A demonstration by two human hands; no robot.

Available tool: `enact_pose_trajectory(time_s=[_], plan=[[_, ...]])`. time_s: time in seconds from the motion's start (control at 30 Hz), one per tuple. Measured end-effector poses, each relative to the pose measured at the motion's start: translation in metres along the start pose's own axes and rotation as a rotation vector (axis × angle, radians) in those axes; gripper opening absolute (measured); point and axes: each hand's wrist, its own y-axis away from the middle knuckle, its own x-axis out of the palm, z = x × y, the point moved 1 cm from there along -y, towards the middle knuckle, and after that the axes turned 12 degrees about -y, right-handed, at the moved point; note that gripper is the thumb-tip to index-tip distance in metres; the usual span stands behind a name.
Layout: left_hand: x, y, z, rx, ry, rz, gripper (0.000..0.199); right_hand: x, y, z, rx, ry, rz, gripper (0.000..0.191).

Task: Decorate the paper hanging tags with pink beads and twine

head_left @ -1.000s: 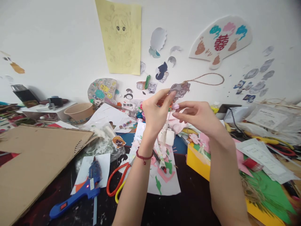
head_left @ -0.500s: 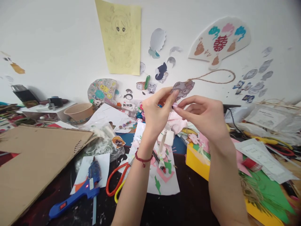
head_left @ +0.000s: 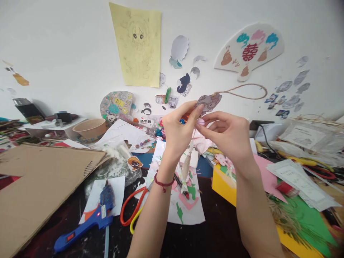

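My left hand [head_left: 180, 123], with a dark red cord bracelet at its wrist, pinches a flat grey cartoon-figure charm [head_left: 211, 103] between thumb and fingers. From the charm's top a twine loop [head_left: 249, 84] sticks out to the right. My right hand [head_left: 228, 130] is closed beside it, thumb and fingertips pinching a small lilac bead [head_left: 200, 122] just below the charm. A pale tassel [head_left: 186, 166] hangs on a thin string under the hands. Part of the charm and string is hidden behind my fingers.
On the dark table lie a blue glue gun [head_left: 83, 225] with a red light, orange-handled scissors [head_left: 131, 206] and a cardboard sheet [head_left: 45, 186]. Paper scraps cover a white sheet [head_left: 188, 213]. A yellow box [head_left: 224, 186] stands right; a peach bowl [head_left: 90, 128] sits left.
The lilac bead shows more clearly between the right fingertips, and the right hand has shifted slightly left. The tassel hangs a little lower and plainer to see. The charm stays in the left hand.
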Motion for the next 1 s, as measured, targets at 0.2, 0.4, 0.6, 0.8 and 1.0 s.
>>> enact_pose_trajectory(time_s=[0.2,0.4,0.6,0.8,1.0], plan=[[-0.002,-0.001,0.0,0.035,-0.006,-0.038,0.011,-0.001,-0.001,-0.001,0.011,-0.015,0.035,0.027],[-0.002,-0.001,0.003,0.014,-0.025,-0.013,0.012,-0.012,-0.004,-0.001,0.097,-0.05,0.143,0.043],[-0.002,0.0,0.004,0.019,-0.04,-0.02,0.014,-0.023,-0.006,-0.002,0.109,-0.046,0.176,0.047],[0.0,-0.001,0.006,-0.009,0.008,0.003,0.012,-0.004,-0.008,-0.012,0.155,-0.115,0.293,0.038],[-0.001,-0.003,0.01,-0.094,0.147,0.012,0.014,0.001,-0.017,-0.028,0.102,-0.227,0.281,0.034]])
